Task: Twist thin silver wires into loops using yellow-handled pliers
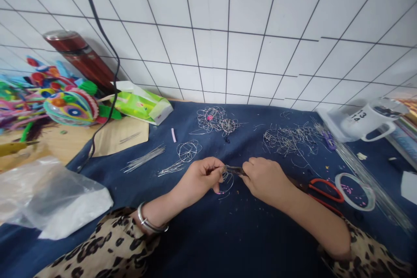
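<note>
Between my two hands hangs a looped piece of thin silvery wire [231, 183] with some small pink beads at its lower side. My left hand [199, 179] is closed, its thumb and fingers pinching the wire. My right hand [266, 181] is wrapped round a pair of pliers [236, 170], whose jaws point left and meet the wire at my left fingertips. The pliers' handles are mostly hidden in the palm. Left of my hands lie a round wire frame [189, 151], a small bunch of wires [170, 168] and straight wire lengths [145, 158].
Tangled wire heaps [216, 120] [289, 139] lie farther back on the dark blue cloth [241, 234]. Right are red-handled scissors [325, 189], a round dish [371, 195] of pink beads and a white mug [368, 119]. Left are a plastic bag [71, 200], tissue pack [140, 104] and flask [84, 61].
</note>
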